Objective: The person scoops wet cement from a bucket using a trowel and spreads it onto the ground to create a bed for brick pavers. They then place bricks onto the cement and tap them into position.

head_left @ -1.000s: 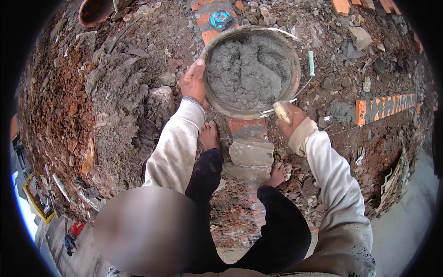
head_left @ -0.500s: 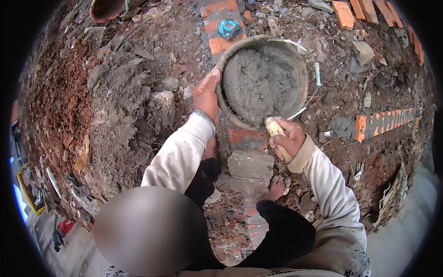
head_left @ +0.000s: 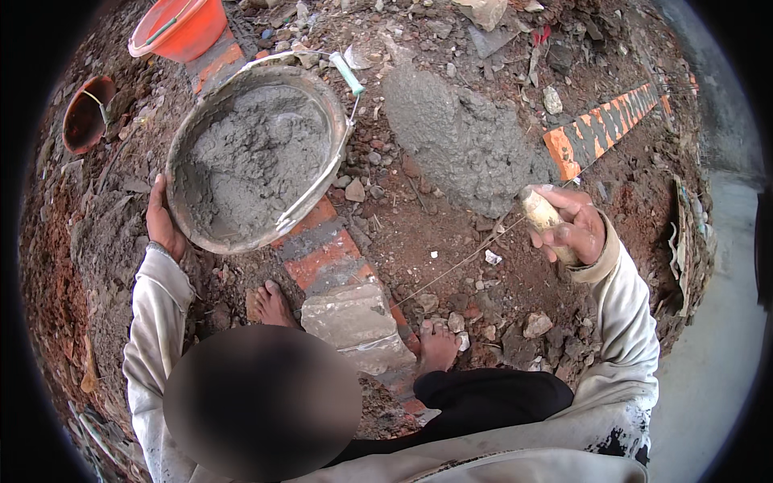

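My left hand grips the left side of a round bucket, fingers against its outer wall just under the rim. Wet grey mortar fills much of the bucket, and its wire bail with a pale green grip lies over the right rim. Away to the right, my right hand is closed round the worn wooden handle of a trowel. A broad mass of mortar extends up and left from the handle's end. The blade cannot be made out under it.
A brick course runs beneath the bucket to a stone block between my bare feet. Orange bricks with mortar joints stand at right; a thin string stretches towards them. An orange bucket and a reddish bowl sit far left.
The view has swung right. My right hand and the trowel have moved from the bucket's near rim towards the brick row; mortar now shows beyond the handle. My left hand stays on the bucket.
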Demonstrator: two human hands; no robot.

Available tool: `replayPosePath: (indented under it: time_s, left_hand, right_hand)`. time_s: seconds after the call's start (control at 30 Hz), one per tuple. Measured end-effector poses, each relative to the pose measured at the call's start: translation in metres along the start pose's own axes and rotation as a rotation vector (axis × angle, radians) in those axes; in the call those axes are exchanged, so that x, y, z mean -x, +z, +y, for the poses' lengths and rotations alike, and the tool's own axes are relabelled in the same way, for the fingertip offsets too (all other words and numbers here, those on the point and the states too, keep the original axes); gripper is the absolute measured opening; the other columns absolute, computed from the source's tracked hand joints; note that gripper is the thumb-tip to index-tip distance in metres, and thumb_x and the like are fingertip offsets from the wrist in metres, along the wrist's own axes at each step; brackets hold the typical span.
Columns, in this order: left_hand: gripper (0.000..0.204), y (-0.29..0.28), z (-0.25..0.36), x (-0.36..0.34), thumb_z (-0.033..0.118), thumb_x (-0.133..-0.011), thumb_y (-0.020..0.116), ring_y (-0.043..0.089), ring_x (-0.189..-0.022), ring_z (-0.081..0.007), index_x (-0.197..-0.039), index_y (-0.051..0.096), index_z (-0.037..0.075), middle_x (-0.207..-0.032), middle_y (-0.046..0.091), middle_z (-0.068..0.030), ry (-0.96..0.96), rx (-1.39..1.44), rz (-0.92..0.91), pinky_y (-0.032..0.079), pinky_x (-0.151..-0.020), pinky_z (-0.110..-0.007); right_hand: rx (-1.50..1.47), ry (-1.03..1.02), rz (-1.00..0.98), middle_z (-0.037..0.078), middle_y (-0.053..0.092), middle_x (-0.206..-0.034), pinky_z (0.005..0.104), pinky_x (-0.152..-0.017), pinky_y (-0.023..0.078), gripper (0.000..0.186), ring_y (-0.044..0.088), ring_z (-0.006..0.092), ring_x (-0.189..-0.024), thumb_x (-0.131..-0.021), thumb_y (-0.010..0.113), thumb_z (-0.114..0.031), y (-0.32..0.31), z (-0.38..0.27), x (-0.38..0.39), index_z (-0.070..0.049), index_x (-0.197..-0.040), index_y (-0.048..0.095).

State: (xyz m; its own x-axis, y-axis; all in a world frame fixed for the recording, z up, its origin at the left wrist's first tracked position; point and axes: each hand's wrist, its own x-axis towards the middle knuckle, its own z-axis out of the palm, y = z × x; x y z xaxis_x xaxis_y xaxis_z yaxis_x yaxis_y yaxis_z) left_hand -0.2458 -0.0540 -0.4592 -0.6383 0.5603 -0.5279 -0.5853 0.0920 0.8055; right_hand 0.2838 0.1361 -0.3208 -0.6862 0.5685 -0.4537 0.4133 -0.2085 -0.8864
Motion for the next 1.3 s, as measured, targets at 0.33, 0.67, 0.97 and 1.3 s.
replayPosePath:
  time_s: [0.33, 0.67, 0.97, 1.3]
  left_hand:
    - [0.045, -0.012, -0.011, 0.011, 0.042, -0.090, 0.048, 0.055, -0.101, -0.0182, -0.117, 0.052, 0.006, -0.114, 0.057, -0.0046, -0.009, -0.193, -0.032, 0.044, -0.089, -0.031]
    - [0.042, 0.028, -0.014, 0.030, 0.035, -0.089, 0.053, 0.059, -0.097, -0.0266, -0.118, 0.052, 0.004, -0.111, 0.060, -0.0118, -0.039, 0.233, -0.247, 0.047, -0.088, -0.040]
    - [0.027, 0.085, -0.008, 0.040, 0.014, -0.085, 0.060, 0.061, -0.081, -0.0142, -0.107, 0.060, -0.002, -0.097, 0.064, -0.0078, 0.248, 0.176, -0.311, 0.051, -0.072, -0.027]
    - [0.038, 0.091, -0.016, 0.056, 0.020, -0.084, 0.063, 0.057, -0.087, -0.0114, -0.114, 0.056, -0.003, -0.101, 0.061, -0.0061, 0.384, 0.041, -0.350, 0.048, -0.076, -0.025]
  right_hand:
    - [1.772, 0.169, 0.285, 0.012, 0.056, -0.092, 0.0398, -0.073, 0.051, 0.051, 0.059, 0.0327, -0.077, -0.072, 0.062, -0.013, -0.122, 0.023, 0.037, -0.022, -0.122, 0.053]
    - [1.621, -0.671, 0.193, 0.015, 0.062, -0.087, 0.0395, -0.071, 0.050, 0.039, 0.062, 0.0305, -0.078, -0.077, 0.058, -0.017, 0.041, -0.115, -0.066, -0.012, -0.116, 0.052]
    - [2.028, -0.528, -0.154, 0.019, 0.058, -0.088, 0.0418, -0.059, 0.052, 0.030, 0.063, 0.0344, -0.067, -0.080, 0.053, -0.016, 0.164, -0.106, -0.220, -0.008, -0.109, 0.051]
    - [1.409, -0.314, -0.119, 0.023, 0.062, -0.089, 0.0419, -0.075, 0.049, 0.041, 0.061, 0.0383, -0.085, -0.079, 0.061, -0.022, 0.100, -0.050, -0.212, -0.001, -0.114, 0.054]
